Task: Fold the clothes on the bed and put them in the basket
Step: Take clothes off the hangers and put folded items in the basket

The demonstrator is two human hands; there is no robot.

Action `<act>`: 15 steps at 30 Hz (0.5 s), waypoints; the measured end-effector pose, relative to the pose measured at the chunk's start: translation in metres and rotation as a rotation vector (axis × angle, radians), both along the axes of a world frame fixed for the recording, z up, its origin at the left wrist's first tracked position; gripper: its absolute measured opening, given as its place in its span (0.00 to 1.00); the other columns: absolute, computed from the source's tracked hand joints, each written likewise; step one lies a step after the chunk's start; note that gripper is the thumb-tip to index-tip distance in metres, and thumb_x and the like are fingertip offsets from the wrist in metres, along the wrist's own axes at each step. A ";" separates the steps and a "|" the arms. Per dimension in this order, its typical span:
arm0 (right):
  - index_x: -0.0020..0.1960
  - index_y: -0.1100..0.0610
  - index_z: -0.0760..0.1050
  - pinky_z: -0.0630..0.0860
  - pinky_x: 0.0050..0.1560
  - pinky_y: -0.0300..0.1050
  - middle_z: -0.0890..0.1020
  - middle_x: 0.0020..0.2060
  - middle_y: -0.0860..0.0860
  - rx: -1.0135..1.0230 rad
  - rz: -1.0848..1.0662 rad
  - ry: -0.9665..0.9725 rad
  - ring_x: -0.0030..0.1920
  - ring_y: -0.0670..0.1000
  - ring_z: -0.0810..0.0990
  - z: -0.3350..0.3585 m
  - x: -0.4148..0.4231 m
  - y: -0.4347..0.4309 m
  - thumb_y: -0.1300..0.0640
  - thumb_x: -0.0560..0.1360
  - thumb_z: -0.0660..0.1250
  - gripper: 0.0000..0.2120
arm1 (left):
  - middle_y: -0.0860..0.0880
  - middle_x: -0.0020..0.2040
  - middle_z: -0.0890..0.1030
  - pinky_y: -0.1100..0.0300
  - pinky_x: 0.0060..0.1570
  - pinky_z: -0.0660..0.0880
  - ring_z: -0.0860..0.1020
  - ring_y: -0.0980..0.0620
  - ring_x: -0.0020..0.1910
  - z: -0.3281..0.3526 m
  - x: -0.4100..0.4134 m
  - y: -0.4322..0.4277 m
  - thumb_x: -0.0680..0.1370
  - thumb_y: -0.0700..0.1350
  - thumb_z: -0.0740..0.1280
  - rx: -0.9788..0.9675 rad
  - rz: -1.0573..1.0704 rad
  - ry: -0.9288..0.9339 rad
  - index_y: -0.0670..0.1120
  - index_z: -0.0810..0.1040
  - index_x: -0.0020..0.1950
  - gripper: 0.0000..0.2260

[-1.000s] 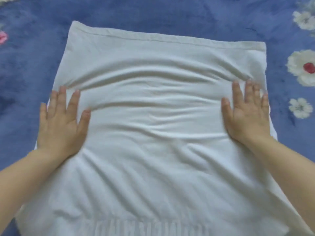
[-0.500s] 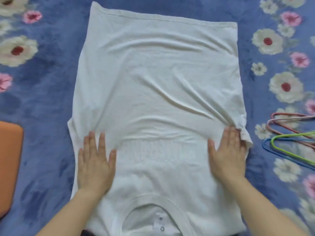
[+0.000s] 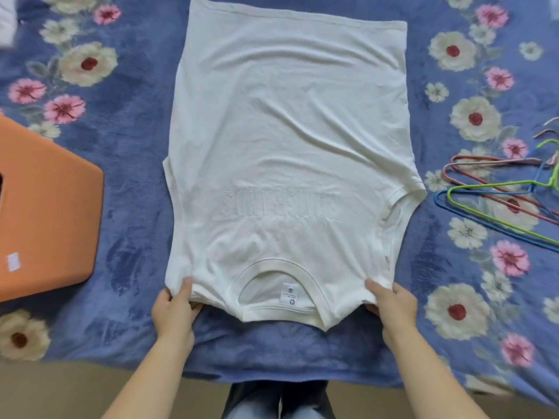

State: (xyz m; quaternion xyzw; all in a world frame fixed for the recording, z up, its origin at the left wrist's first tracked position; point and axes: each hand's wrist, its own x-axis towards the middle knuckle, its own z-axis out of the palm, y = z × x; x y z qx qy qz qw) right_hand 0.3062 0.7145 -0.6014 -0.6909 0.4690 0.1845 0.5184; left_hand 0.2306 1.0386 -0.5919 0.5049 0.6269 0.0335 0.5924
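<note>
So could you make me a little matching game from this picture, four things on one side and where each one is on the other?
Things:
1. white T-shirt
2. orange basket
3. wire hangers
4. left hand

Places:
A. at the right edge of the bed
B. gripping the shirt's near shoulder, left of the collar
C. spread flat in the middle of the blue floral blanket
D. at the left edge of the bed

Pairs: 1-C, 2-D, 3-A, 4-B

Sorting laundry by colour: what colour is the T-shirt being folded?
White, seen in the head view: T-shirt on the blue floral blanket.
</note>
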 end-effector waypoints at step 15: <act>0.43 0.63 0.75 0.74 0.33 0.47 0.80 0.46 0.60 0.011 -0.063 0.391 0.39 0.57 0.76 0.024 -0.069 -0.051 0.67 0.71 0.71 0.05 | 0.42 0.56 0.75 0.49 0.47 0.77 0.77 0.40 0.54 0.008 -0.088 -0.020 0.78 0.38 0.68 0.076 0.109 0.222 0.37 0.73 0.62 0.14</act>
